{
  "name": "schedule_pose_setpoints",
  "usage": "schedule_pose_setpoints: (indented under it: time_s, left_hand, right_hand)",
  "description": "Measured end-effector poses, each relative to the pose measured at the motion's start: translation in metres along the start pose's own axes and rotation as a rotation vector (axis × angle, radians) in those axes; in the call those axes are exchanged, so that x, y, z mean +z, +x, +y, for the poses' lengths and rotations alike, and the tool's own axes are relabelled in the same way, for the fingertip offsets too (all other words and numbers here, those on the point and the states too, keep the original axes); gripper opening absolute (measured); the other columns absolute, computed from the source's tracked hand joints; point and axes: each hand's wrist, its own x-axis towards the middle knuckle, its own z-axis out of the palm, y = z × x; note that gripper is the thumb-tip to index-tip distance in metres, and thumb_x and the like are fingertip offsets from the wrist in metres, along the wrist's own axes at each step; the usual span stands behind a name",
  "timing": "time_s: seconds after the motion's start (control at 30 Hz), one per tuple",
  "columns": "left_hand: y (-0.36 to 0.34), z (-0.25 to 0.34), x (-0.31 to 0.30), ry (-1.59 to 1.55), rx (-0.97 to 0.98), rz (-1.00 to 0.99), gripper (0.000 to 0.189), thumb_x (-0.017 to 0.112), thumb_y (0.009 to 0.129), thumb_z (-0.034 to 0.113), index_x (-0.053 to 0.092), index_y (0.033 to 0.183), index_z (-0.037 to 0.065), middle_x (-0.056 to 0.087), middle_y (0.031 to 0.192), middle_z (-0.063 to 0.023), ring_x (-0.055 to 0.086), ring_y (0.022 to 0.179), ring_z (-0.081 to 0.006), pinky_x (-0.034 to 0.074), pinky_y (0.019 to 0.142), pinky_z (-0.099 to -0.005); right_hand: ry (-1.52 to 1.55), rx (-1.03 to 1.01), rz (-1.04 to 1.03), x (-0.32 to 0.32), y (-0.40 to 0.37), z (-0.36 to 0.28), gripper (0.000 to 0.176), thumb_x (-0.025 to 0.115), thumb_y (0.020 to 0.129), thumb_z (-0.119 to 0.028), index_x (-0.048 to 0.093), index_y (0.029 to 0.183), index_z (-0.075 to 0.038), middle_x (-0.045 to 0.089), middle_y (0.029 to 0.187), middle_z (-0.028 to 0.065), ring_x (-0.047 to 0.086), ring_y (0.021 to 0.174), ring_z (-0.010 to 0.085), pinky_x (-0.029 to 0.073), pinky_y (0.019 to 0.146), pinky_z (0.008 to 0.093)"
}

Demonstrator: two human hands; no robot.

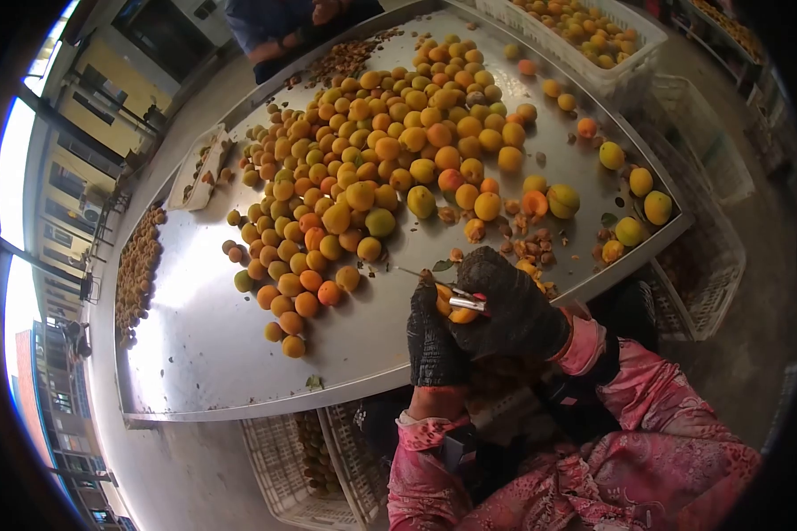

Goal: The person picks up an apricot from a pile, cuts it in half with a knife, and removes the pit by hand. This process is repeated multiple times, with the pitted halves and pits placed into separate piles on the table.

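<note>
My left hand (435,334), in a black knit glove, is closed round an orange apricot (462,316) at the table's near edge. The black-gloved right hand (515,305) presses close against the same fruit, fingers curled on a small knife (468,303) with a silver and red handle. Its thin blade points up and left, past my left thumb. Part of the apricot is hidden by the gloves and the knife. Just beyond my right hand lie brown apricot pits (533,248) and an opened apricot half (534,203).
A large heap of apricots (385,149) covers the middle of the metal table (212,354). Pits (140,265) line its left edge. A crate of apricots (651,42) stands at the back right, another crate (283,469) below the front edge. A person (270,31) is across the table.
</note>
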Motion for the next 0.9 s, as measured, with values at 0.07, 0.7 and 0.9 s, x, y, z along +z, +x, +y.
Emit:
schedule_pose_setpoints:
  time_s: [0.07, 0.7, 0.9]
  left_hand:
    - [0.012, 0.001, -0.003, -0.081, 0.022, 0.014, 0.039, 0.049, 0.087, 0.038, 0.052, 0.107, 0.005, 0.059, 0.092, -0.0096, 0.060, 0.080, -0.0204, 0.051, 0.071, -0.0339]
    - [-0.038, 0.017, 0.002, 0.583, 0.221, -0.267, 0.032, 0.044, 0.093, 0.031, 0.054, 0.102, 0.002, 0.057, 0.076, -0.0036, 0.053, 0.063, -0.0080, 0.042, 0.054, -0.0218]
    - [-0.013, -0.001, 0.017, 0.529, 0.234, -0.199, 0.028, 0.045, 0.093, 0.028, 0.057, 0.103, 0.004, 0.053, 0.073, -0.0019, 0.052, 0.057, -0.0086, 0.041, 0.049, -0.0212]
  right_hand:
    - [-0.041, -0.061, 0.070, 0.001, -0.004, -0.002, 0.054, 0.074, 0.063, -0.013, 0.051, 0.111, -0.005, 0.054, 0.098, 0.0121, 0.057, 0.086, 0.0262, 0.048, 0.074, 0.0344]
    - [1.118, 0.795, -0.103, -0.035, -0.001, -0.014, 0.039, 0.062, 0.077, -0.006, 0.054, 0.115, -0.007, 0.061, 0.089, 0.0039, 0.057, 0.071, 0.0066, 0.046, 0.060, 0.0192]
    - [0.821, 0.453, 0.020, -0.016, -0.011, 0.012, 0.036, 0.059, 0.082, -0.007, 0.054, 0.118, -0.008, 0.061, 0.087, 0.0016, 0.056, 0.073, 0.0055, 0.045, 0.059, 0.0184]
